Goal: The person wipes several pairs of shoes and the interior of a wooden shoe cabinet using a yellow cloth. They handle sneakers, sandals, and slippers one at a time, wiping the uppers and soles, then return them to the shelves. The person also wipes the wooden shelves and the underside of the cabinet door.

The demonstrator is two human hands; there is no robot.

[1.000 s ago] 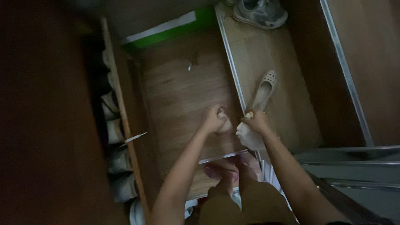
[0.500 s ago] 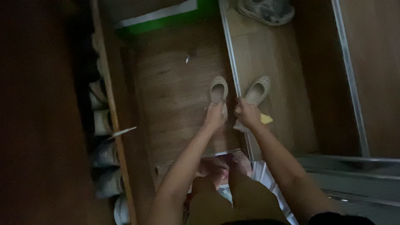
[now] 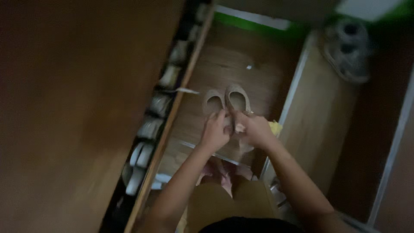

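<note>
I hold a pair of beige flat shoes side by side above a wooden floor. My left hand (image 3: 214, 131) grips the heel of the left beige shoe (image 3: 212, 102). My right hand (image 3: 253, 128) grips the heel of the right beige shoe (image 3: 238, 97). A yellow scrap (image 3: 275, 126) shows just past my right hand; I cannot tell whether the hand holds it. My bare feet (image 3: 220, 170) are below.
A dark wooden cabinet door (image 3: 77, 108) fills the left. Beside it a narrow shoe rack (image 3: 159, 112) holds several pale shoes. A pair of grey sneakers (image 3: 349, 51) lies at the upper right. A green and white strip (image 3: 254, 23) runs along the top.
The two shoes have come together side by side in my hands. The view has swung, so the cabinet door now fills the left half.
</note>
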